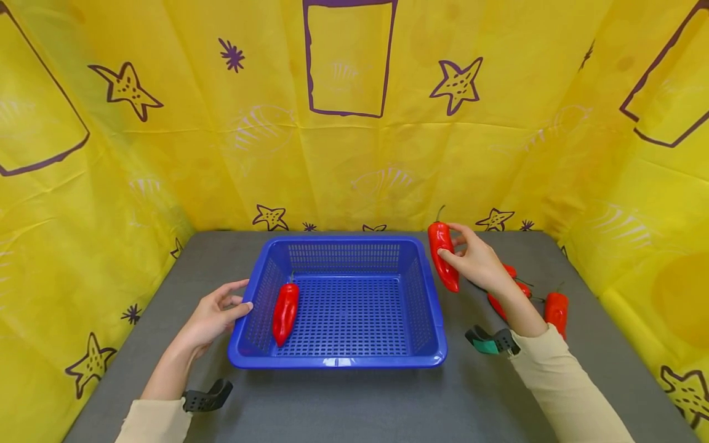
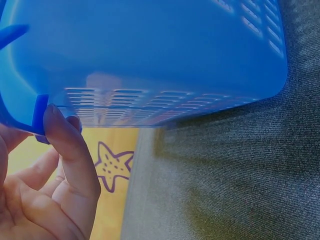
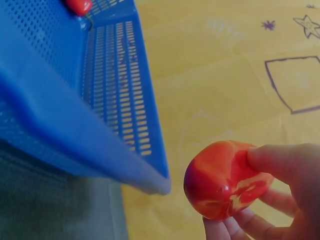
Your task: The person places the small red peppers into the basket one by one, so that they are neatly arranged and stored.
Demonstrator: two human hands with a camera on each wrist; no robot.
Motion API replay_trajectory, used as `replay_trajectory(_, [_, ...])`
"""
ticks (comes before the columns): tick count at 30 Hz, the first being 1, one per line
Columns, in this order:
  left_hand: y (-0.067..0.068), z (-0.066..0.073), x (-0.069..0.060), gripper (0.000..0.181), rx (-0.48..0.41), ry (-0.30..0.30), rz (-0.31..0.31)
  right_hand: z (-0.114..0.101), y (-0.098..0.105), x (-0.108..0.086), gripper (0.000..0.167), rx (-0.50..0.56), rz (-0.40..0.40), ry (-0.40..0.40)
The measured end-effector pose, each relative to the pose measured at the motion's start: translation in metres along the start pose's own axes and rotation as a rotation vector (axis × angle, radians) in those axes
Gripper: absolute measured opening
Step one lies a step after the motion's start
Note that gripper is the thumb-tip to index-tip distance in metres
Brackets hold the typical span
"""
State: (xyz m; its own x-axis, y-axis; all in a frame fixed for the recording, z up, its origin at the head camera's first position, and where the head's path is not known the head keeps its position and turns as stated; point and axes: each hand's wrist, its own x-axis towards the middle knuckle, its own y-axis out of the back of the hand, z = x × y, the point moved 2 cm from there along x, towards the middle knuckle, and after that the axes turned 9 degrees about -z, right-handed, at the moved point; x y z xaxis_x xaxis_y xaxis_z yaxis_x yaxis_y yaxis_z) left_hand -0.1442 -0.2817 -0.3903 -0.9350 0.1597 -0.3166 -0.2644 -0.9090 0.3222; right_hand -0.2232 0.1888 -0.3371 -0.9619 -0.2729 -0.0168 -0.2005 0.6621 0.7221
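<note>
A blue plastic basket (image 1: 335,362) with slotted walls stands on the grey table. Inside it, along the left side, lies one red pepper (image 1: 285,314). My left hand (image 1: 213,317) pinches the basket's left rim, thumb on top; the left wrist view shows the fingers (image 2: 75,155) at that rim. A second red pepper (image 1: 443,255), stem up and slightly tilted, is in my right hand (image 1: 477,258), just off the basket's right rim. In the right wrist view this pepper (image 3: 220,180) is seen end-on between thumb and fingers, apart from the basket.
More red peppers lie on the table (image 1: 354,406) at the right, some partly hidden behind my right forearm; one pepper (image 1: 556,309) lies farthest right. A yellow cloth (image 1: 354,160) with purple starfish drawings encloses the table at the back and both sides.
</note>
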Motion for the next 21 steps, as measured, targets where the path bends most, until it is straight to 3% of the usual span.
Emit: replay_trajectory(21, [0.000, 0.002, -0.002, 0.064, 0.001, -0.003, 0.001, -0.029, -0.024, 0.019, 0.063, 0.137, -0.065, 0.027])
